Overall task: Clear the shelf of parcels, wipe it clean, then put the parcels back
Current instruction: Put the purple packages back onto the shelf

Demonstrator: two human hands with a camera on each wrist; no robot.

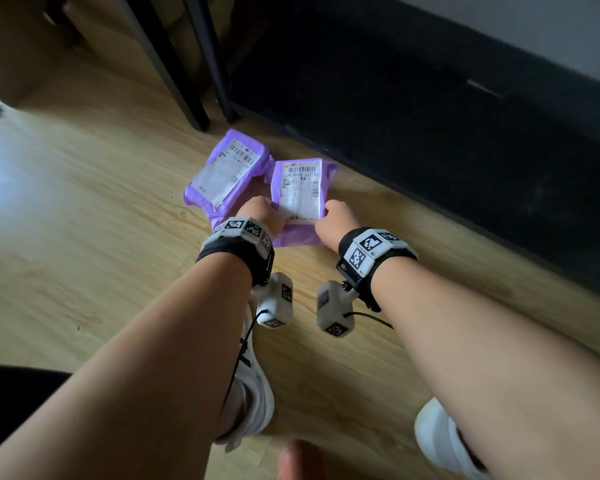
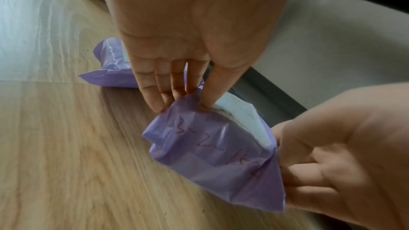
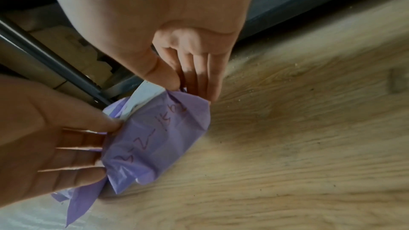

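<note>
Location: The person is crouching over a wooden floor (image 1: 84, 209), beside a dark wall base (image 1: 430, 133) and the dark metal legs (image 1: 174, 64) of what is probably the shelf.

Near parcel: A purple parcel (image 1: 300, 199) with a white label is sitting low over the floor between both hands; whether it is touching the boards cannot be told. Red handwriting is showing on its near flap in the wrist views.

Far parcel: A second purple parcel (image 1: 227, 173) is lying flat on the floor just beside the first, label up, touched by neither hand.

Left hand: The left hand (image 1: 262, 213) is pinching the near parcel's left edge, thumb on top and fingers (image 2: 159, 92) underneath.

Right hand: The right hand (image 1: 336, 218) is pinching the opposite edge the same way, thumb pressing against fingers (image 3: 203, 74).

Step in hand: Judging by two parcels on the floor, the person is either setting this one down while clearing or picking it up for return; the pictures are not settling which.

Shelf surface: It is not showing, so its state of cleaning cannot be told.

Next move: If clearing, both pinches are needing to let go with the parcel flat. If returning, a level two-handed lift is called for, since the thin bag is crumpling at the grip.
</note>
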